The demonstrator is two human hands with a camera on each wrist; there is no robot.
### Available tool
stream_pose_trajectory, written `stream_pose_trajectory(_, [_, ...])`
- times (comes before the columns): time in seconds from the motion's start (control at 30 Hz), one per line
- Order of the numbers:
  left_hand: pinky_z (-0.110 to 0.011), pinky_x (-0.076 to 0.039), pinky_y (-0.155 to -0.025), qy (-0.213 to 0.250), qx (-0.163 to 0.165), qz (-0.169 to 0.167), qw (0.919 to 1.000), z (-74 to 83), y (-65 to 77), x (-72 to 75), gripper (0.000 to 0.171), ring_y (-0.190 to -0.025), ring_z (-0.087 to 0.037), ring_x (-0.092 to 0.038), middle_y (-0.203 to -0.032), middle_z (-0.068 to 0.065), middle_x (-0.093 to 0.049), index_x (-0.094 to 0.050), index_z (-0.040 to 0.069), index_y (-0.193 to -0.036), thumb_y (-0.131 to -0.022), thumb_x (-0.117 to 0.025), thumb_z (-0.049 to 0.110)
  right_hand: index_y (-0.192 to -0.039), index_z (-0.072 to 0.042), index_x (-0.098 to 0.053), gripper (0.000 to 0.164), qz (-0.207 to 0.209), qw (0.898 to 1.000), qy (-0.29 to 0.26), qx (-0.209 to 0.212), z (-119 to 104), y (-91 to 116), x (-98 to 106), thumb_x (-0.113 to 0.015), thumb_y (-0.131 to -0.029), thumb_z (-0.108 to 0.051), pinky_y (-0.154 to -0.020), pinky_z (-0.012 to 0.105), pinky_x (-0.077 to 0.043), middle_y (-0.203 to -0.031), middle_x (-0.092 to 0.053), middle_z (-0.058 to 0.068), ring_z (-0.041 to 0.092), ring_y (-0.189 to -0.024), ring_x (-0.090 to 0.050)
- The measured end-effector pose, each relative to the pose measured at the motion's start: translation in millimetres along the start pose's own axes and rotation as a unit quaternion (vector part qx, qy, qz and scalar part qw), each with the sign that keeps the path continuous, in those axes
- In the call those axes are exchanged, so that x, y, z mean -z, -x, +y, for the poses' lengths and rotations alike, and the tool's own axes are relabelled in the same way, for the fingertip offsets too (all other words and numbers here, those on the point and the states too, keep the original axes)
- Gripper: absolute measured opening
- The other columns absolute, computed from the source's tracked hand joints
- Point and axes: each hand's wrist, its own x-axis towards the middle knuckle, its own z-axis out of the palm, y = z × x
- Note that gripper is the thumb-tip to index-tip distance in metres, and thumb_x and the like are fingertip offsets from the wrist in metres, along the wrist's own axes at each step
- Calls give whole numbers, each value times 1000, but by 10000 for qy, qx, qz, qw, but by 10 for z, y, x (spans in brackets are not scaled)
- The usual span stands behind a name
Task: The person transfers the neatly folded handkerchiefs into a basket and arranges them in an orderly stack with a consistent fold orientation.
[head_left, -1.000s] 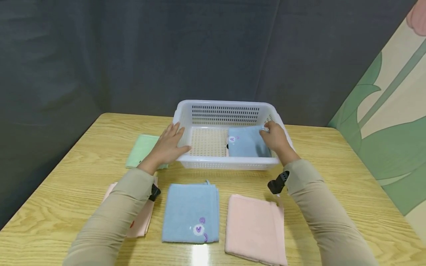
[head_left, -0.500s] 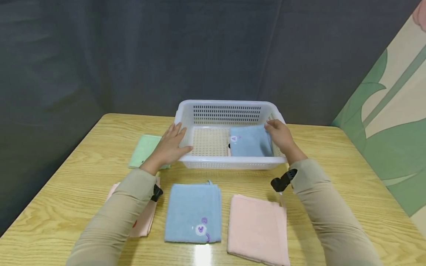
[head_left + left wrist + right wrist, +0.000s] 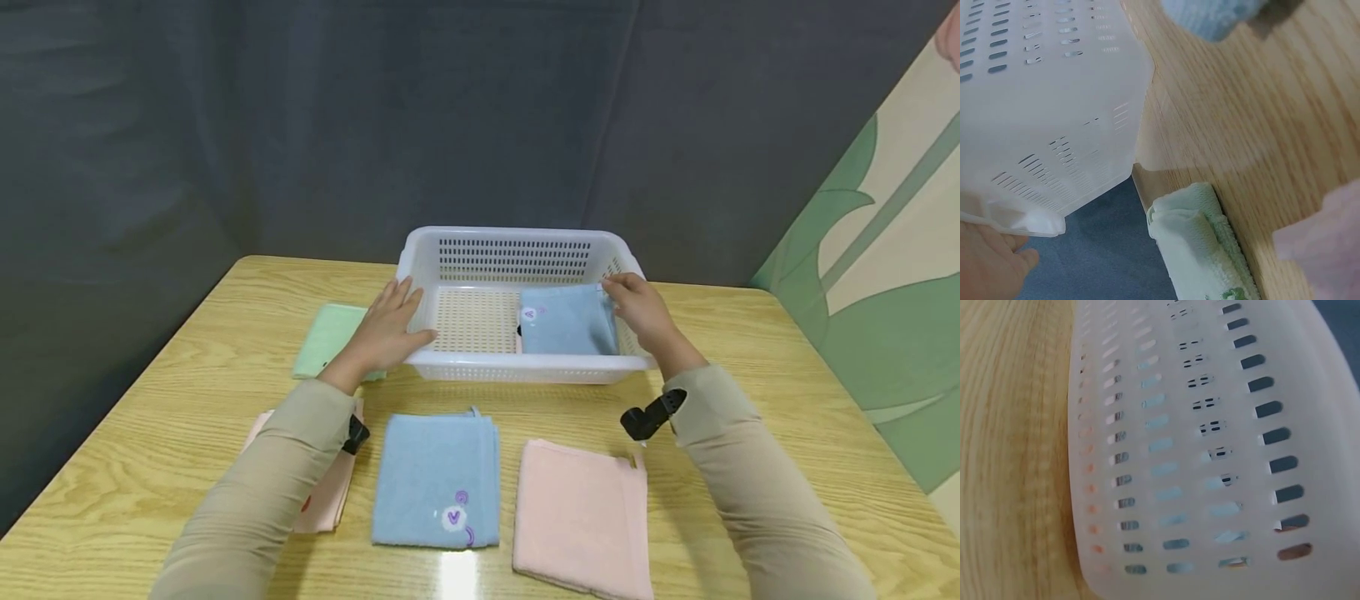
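My left hand lies with fingers spread on the left rim of a white slotted plastic basket; in the left wrist view, part of this hand touches the rim. Inside the basket's right half is a folded blue towel with an embroidered face, over something pale and pink that barely shows. My right hand reaches over the right rim and pinches the towel's upper right corner. Only the basket's slotted wall fills the right wrist view, with blue and pink cloth showing through the slots.
Before the basket lie a folded blue towel and a folded pink towel. Left are a green towel, partly behind my left hand, and another pink towel under my left forearm. A dark curtain hangs behind the wooden table.
My right hand has shifted slightly right along the blue towel's upper corner, toward the basket's right rim. My left hand stays on the left rim. The view has shifted slightly.
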Motion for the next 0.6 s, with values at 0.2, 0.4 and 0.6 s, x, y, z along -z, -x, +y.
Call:
stream_pose_trajectory(0.2, [-41,2,-102,-102,-4,-30,9999,12,-5,19,71,-128,-23,13,-143,-10,3,-15,4,-138,-86,-40,46,-129,8,-29,52,-42,9999,-100,95,-34,80,36,-33,-93,-30,-95,42,-29,-131,-30,23,34,-119,-29])
stream_pose_trajectory(0.4, [-43,2,-102,-94,17,-72,9999,29,10,46,71,-128,-24,12,-143,-10,4,-14,5,-138,-86,-40,45,-130,7,-27,54,-268,9994,-125,195,-59,171,50,-33,-93,-32,-95,42,-29,-132,-29,22,33,-119,-30])
stream_pose_trajectory(0.6, [-42,2,-102,-39,9,-53,10000,29,22,31,71,-128,-25,11,-143,-10,3,-15,5,-138,-86,-40,45,-130,9,-27,53,-392,9979,-439,267,-103,298,60,-35,-93,-29,-95,41,-30,-131,-29,23,33,-118,-32])
